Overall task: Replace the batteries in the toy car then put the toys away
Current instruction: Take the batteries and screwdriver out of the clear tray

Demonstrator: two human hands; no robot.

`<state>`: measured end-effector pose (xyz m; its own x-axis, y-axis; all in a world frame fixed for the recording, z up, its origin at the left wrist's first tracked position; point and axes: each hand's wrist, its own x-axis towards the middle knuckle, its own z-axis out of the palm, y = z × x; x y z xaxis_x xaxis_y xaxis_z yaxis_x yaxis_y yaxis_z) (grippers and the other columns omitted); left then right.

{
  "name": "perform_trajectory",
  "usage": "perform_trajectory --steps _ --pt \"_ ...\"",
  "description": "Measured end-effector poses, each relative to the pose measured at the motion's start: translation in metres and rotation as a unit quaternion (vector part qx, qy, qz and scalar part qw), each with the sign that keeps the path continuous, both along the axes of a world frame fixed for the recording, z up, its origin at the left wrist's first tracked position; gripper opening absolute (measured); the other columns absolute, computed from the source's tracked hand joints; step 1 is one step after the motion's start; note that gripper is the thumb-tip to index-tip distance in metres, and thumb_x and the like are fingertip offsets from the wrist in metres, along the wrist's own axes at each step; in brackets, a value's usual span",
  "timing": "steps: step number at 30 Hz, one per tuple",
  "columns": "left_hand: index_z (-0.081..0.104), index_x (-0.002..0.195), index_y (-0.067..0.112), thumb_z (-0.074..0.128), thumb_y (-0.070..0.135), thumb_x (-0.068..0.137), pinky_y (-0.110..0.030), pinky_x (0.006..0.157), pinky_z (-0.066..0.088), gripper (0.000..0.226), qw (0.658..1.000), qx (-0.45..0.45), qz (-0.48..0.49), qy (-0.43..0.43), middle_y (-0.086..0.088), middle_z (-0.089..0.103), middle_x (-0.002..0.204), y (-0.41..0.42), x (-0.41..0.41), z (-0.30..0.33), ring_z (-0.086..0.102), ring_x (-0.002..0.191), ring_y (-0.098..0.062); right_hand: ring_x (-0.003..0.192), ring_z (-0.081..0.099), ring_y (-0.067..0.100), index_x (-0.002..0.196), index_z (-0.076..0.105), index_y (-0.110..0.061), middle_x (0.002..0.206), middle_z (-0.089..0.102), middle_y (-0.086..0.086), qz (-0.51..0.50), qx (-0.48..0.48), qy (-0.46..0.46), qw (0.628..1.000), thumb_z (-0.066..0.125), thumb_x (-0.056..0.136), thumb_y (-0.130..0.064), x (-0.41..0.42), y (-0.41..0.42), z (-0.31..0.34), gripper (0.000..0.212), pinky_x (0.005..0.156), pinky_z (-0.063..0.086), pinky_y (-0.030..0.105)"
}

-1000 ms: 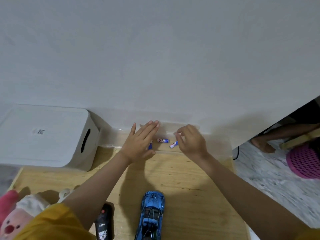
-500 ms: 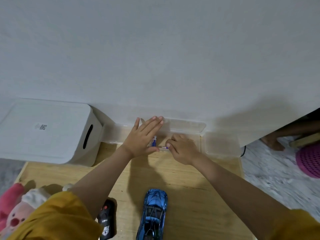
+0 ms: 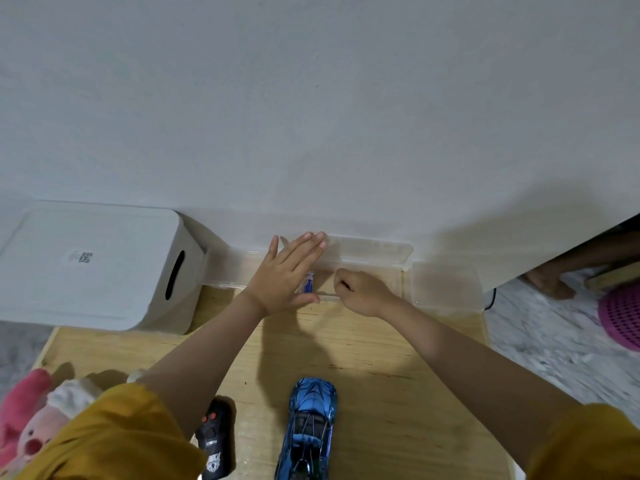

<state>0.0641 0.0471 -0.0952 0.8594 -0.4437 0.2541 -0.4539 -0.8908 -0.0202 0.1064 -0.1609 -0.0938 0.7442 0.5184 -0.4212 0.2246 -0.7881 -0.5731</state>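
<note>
A clear plastic box (image 3: 370, 249) stands at the far edge of the wooden board (image 3: 381, 368), against the wall. My left hand (image 3: 284, 275) lies flat on the box's left part, fingers stretched out. One blue battery (image 3: 309, 282) shows in the box between my hands. My right hand (image 3: 363, 292) is a closed fist over the box's front rim; the other batteries seen earlier are hidden in or under it. The blue toy car (image 3: 310, 427) sits near me in the middle. Its black remote (image 3: 214, 441) lies to the car's left.
A white lidded storage bin (image 3: 86, 268) stands at the left by the wall. A pink plush toy (image 3: 31, 420) lies at the near left. A second clear tub (image 3: 446, 285) sits right of the box. On the floor to the right are a pink basket (image 3: 623, 313) and another person's foot (image 3: 547, 284).
My right hand slid left over the two batteries on the right and closed into a fist; they are no longer visible. My left hand stayed flat on the box.
</note>
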Motion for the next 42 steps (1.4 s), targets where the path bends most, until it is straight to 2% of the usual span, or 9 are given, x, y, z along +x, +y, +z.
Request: perform_trajectory --steps 4,7,12,17,21,25,31,38,42 --pt "0.019 0.149 0.011 0.051 0.073 0.075 -0.058 0.112 0.013 0.101 1.000 -0.002 -0.002 0.003 -0.004 0.020 0.156 0.000 0.000 0.000 0.021 0.144 -0.022 0.085 0.056 0.022 0.114 0.048 -0.024 0.092 0.061 -0.001 0.046 0.002 0.003 0.999 0.037 0.093 -0.027 0.003 0.011 0.006 0.023 0.071 0.044 0.035" --pt "0.020 0.149 0.011 0.047 0.074 0.077 -0.058 0.112 0.015 0.099 1.000 -0.005 0.001 0.006 -0.004 0.021 0.156 0.000 0.000 0.000 0.020 0.144 -0.020 0.089 0.051 0.020 0.104 0.048 -0.025 0.092 0.057 -0.007 0.083 -0.017 0.028 0.996 0.036 0.095 -0.024 0.006 0.016 0.009 0.015 0.067 0.038 0.032" --pt "0.023 0.148 0.009 0.048 0.072 0.077 -0.058 0.111 0.017 0.098 1.000 0.000 -0.002 0.003 -0.007 0.027 0.154 0.001 0.001 0.000 0.022 0.144 -0.022 0.106 0.055 0.025 0.124 0.044 -0.026 0.121 0.060 0.002 0.075 -0.008 0.021 0.997 0.037 0.093 -0.025 0.008 0.018 0.008 0.032 0.079 0.044 0.034" --pt "0.021 0.148 0.010 0.045 0.073 0.078 -0.057 0.112 0.016 0.097 1.000 0.000 0.001 0.020 -0.006 0.023 0.155 0.001 0.000 0.000 0.017 0.145 -0.021 0.077 0.055 0.021 0.115 0.043 -0.024 0.079 0.053 -0.007 0.054 0.013 -0.033 0.998 0.041 0.092 -0.026 0.001 0.015 0.005 0.023 0.060 0.038 0.031" --pt "0.021 0.148 0.010 0.047 0.072 0.076 -0.056 0.111 0.017 0.099 1.000 -0.002 0.004 0.022 -0.007 0.027 0.155 0.001 0.000 0.002 0.020 0.144 -0.021 0.075 0.052 0.014 0.111 0.057 -0.030 0.078 0.053 -0.013 0.064 0.002 -0.030 0.997 0.039 0.094 -0.031 0.000 0.014 0.004 0.024 0.059 0.038 0.028" --pt "0.012 0.152 0.013 0.042 0.075 0.079 -0.056 0.112 0.016 0.100 1.000 -0.015 0.003 0.014 -0.005 0.024 0.155 0.001 0.000 0.000 0.012 0.146 -0.017 0.081 0.058 0.020 0.076 0.057 -0.027 0.084 0.063 -0.005 0.049 -0.026 -0.019 0.998 0.042 0.089 -0.034 0.001 0.015 0.004 0.021 0.067 0.046 0.033" --pt "0.017 0.150 0.012 0.047 0.074 0.076 -0.055 0.110 0.019 0.101 1.000 -0.017 -0.004 0.003 -0.004 0.023 0.154 0.000 0.000 0.002 0.025 0.142 -0.022 0.079 0.058 0.016 0.067 0.060 -0.025 0.078 0.061 -0.009 0.024 -0.011 0.065 0.998 0.054 0.087 -0.048 0.010 0.014 0.009 0.030 0.066 0.043 0.032" --pt "0.025 0.146 0.010 0.050 0.072 0.073 -0.054 0.108 0.019 0.099 1.000 -0.018 0.004 0.010 -0.004 0.024 0.154 -0.002 -0.001 0.003 0.025 0.141 -0.022 0.067 0.050 0.018 0.093 0.055 -0.016 0.072 0.052 -0.009 -0.014 0.058 -0.164 0.985 0.053 0.091 -0.045 -0.030 -0.009 0.023 0.030 0.057 0.036 0.031" --pt "0.025 0.146 0.009 0.050 0.072 0.072 -0.054 0.108 0.021 0.101 0.999 -0.007 0.016 0.029 -0.006 0.029 0.153 -0.004 -0.002 0.006 0.025 0.141 -0.023 0.072 0.055 0.021 0.096 0.051 -0.017 0.082 0.057 -0.003 0.027 0.028 -0.196 0.980 0.041 0.096 -0.044 -0.066 -0.049 0.014 0.030 0.057 0.031 0.029"
